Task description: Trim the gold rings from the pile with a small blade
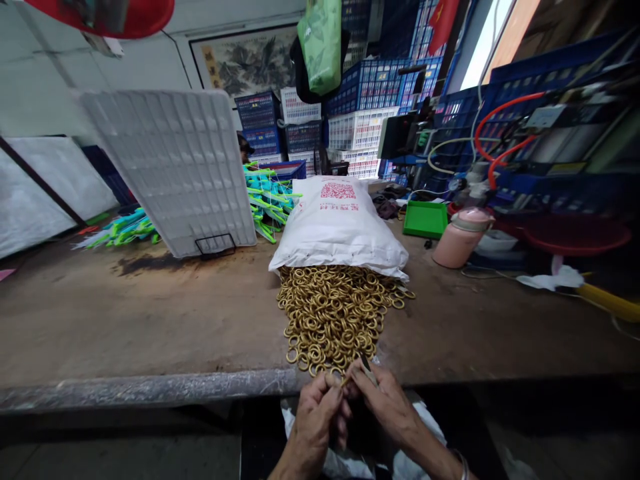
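Observation:
At the front edge of the table, my left hand (316,417) pinches a brass-coloured ring (344,381) between thumb and fingertips. My right hand (384,399) meets it there, its fingers closed around a slim dark tool (368,367) with a pale lower part, whose kind I cannot make out. Just beyond both hands lies a heap of brass-coloured rings (335,317), spilling from the mouth of a white woven sack (333,227) with red print. Below the hands, white cloth or sacking (425,427) shows over the lap.
A white ribbed panel (175,173) stands upright on the wooden table (150,313), left of the sack. Green and turquoise plastic pieces (267,197) lie behind it. Rightward are a green tray (425,220), a pink bottle (460,240) and a machine with red hoses (493,153). Stacked crates (355,127) fill the back.

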Tool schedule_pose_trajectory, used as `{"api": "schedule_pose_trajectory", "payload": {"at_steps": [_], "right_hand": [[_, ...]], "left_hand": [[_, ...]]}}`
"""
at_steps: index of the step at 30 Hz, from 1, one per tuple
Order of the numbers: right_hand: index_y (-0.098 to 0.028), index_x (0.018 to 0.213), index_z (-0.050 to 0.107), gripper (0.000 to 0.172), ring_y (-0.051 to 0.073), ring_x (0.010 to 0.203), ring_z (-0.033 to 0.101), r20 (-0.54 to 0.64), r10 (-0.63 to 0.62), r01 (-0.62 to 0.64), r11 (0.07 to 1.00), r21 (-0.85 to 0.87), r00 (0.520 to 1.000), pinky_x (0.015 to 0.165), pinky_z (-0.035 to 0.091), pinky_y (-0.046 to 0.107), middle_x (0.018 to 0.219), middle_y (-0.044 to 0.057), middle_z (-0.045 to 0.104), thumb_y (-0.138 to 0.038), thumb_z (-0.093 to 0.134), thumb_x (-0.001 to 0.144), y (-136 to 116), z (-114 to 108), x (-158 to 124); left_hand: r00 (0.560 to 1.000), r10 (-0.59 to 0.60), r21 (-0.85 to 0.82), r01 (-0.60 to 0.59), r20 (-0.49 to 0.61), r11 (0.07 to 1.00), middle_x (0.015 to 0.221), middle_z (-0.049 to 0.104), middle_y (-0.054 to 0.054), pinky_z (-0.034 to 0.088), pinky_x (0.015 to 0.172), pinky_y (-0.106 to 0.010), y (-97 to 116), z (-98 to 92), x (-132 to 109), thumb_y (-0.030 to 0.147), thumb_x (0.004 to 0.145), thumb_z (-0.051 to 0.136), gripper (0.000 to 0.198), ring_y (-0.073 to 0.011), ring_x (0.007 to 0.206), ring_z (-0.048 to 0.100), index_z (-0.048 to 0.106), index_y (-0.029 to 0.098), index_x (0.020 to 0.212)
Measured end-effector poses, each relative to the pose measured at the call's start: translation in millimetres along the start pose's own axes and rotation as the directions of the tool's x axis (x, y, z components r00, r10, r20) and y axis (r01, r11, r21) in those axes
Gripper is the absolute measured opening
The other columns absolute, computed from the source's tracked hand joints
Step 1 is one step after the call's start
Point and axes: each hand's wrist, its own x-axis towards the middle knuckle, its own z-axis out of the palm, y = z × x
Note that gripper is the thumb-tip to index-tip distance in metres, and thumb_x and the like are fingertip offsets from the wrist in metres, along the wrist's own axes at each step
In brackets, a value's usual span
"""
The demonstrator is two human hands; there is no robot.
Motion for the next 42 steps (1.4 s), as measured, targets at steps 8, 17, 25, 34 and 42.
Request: {"api": "schedule_pose_trajectory", "payload": {"at_steps": [8,17,25,34,42], "right_hand": [[-0.02,0.086,0.053,0.03,0.014,0.073,0.054,0.038,-0.06,0.063,0.995,-0.075,0.997,0.068,0.041,0.024,0.074,-0.001,0.059,-0.046,0.039,0.082,2.0,-2.6,-5.9],[-0.021,0.082,0.052,0.017,0.015,0.069,0.055,0.099,-0.15,0.171,0.953,-0.251,0.984,0.065,0.04,0.024,0.072,0.001,0.06,-0.025,0.036,0.081,-11.2,-0.9,-10.6],[-0.021,0.079,0.049,0.027,0.015,0.066,0.056,0.178,-0.189,0.256,0.803,-0.538,0.966,0.06,0.036,0.023,0.071,0.002,0.06,-0.005,0.032,0.065,0.8,2.9,-12.0],[-0.02,0.084,0.05,0.029,0.017,0.065,0.059,0.129,-0.121,0.177,0.701,-0.691,0.984,0.056,0.033,0.023,0.072,0.003,0.064,-0.006,0.033,0.066,1.6,2.8,-8.3],[-0.021,0.087,0.051,0.023,0.017,0.058,0.058,-0.157,-0.236,0.054,0.695,-0.717,0.959,0.053,0.034,0.024,0.065,0.004,0.062,-0.014,0.033,0.074,32.9,-43.8,1.4]], "left_hand": [[1.0,0.005,-0.011,-0.005,0.014,1.0,0.054,0.047,0.005,0.032,0.034,-0.014,2.7,0.0,-3.4,0.047,0.075,0.054,0.033,-0.002,0.034,0.035,0.047,0.015,0.073],[0.997,0.061,0.137,-0.053,-0.05,0.989,0.049,0.043,0.006,0.03,0.033,-0.015,0.5,-0.1,-1.4,0.054,0.071,0.054,0.039,-0.003,0.034,0.034,0.044,0.017,0.066],[0.98,0.194,0.27,-0.177,-0.039,0.947,0.051,0.038,0.007,0.031,0.038,-0.015,-0.4,2.2,-4.3,0.052,0.076,0.048,0.036,-0.0042,0.039,0.034,0.043,0.018,0.067],[0.984,0.167,0.316,-0.138,-0.065,0.939,0.051,0.042,0.005,0.029,0.038,-0.015,4.8,4.5,-14.3,0.053,0.077,0.046,0.038,-0.0038,0.038,0.035,0.043,0.017,0.067],[0.989,0.106,0.054,-0.112,0.101,0.992,0.06,0.056,-0.003,0.041,0.041,-0.02,28.0,12.1,-35.1,0.049,0.073,0.056,0.035,-0.0072,0.042,0.047,0.05,0.014,0.069]]}}
